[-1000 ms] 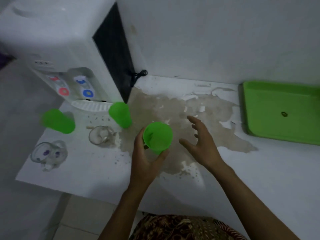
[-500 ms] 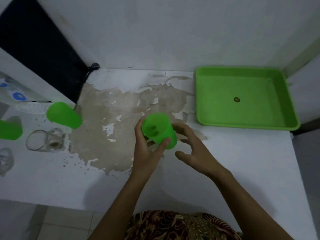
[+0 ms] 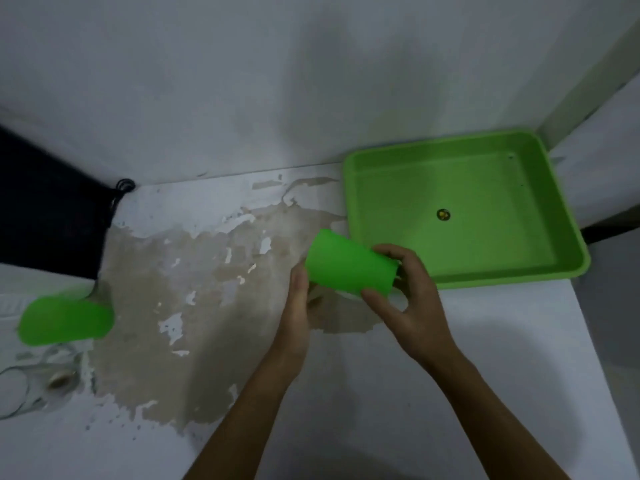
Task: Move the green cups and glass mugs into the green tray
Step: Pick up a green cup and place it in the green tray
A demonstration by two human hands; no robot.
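Note:
A green cup [image 3: 348, 263] is held tilted on its side above the counter, just left of the green tray [image 3: 388, 174]. My right hand [image 3: 405, 296] grips its wide end, thumb below and fingers over the rim. My left hand [image 3: 298, 306] touches its narrow end from below. The tray at the right holds only a small dark spot. A second green cup [image 3: 65, 320] stands at the far left, blurred. A glass mug [image 3: 31, 386] sits below that cup, cut off by the frame edge.
The white counter [image 3: 450, 393] has a large patch of peeled, brownish surface [image 3: 180, 296] in its middle. A dark panel with a black cable [image 3: 45, 209] stands at the left. White walls close the back and the right corner.
The cup has moved right toward the tray and tipped onto its side. My right hand has taken hold of it. The view has swung right, leaving one cup out of sight.

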